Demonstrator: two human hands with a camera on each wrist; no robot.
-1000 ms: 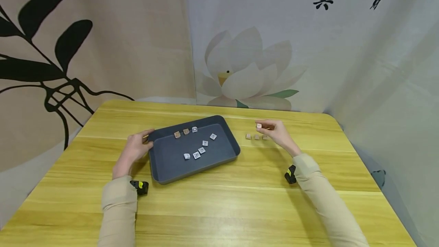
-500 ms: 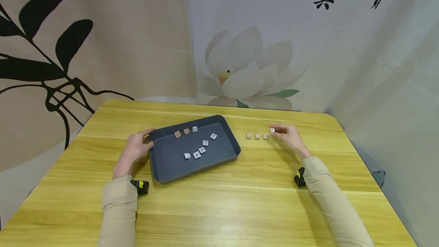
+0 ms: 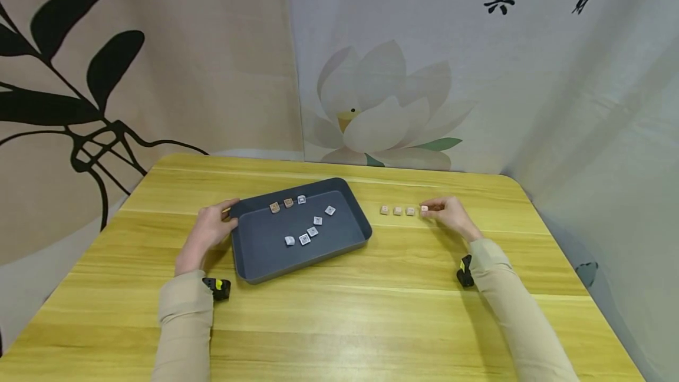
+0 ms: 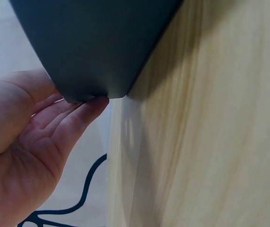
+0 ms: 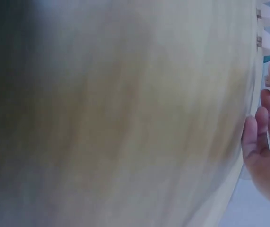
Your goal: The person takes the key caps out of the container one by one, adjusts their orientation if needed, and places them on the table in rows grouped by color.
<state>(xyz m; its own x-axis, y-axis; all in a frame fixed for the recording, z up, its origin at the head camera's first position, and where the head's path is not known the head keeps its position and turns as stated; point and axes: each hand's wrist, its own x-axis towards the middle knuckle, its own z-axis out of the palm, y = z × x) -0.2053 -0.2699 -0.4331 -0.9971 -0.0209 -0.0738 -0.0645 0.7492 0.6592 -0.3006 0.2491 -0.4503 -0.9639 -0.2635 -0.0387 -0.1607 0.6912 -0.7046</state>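
Observation:
My right hand (image 3: 451,216) pinches a small pale keycap (image 3: 424,208) between thumb and fingertips, at the right end of a short row on the table. Left of it in that row sit several like keycaps, the nearest one (image 3: 411,211) with a small gap between. At the left, my left hand (image 3: 208,230) grips the short side of a dark grey tray (image 3: 254,270). In the left wrist view, thumb and fingers of the left hand (image 4: 35,123) meet the tray's end (image 4: 97,61). The right wrist view shows the right hand (image 5: 267,156) partly, at its edge.
Inside the tray lie two brownish keycaps (image 3: 274,208) and several white or grey ones (image 3: 305,239), loosely scattered. The yellow wood-grain table (image 3: 339,323) extends around the tray. Behind it hangs a printed curtain (image 3: 403,28).
My right hand has carried the keycap to the right and lowered it to the end of the row. The left hand and tray have stayed in place.

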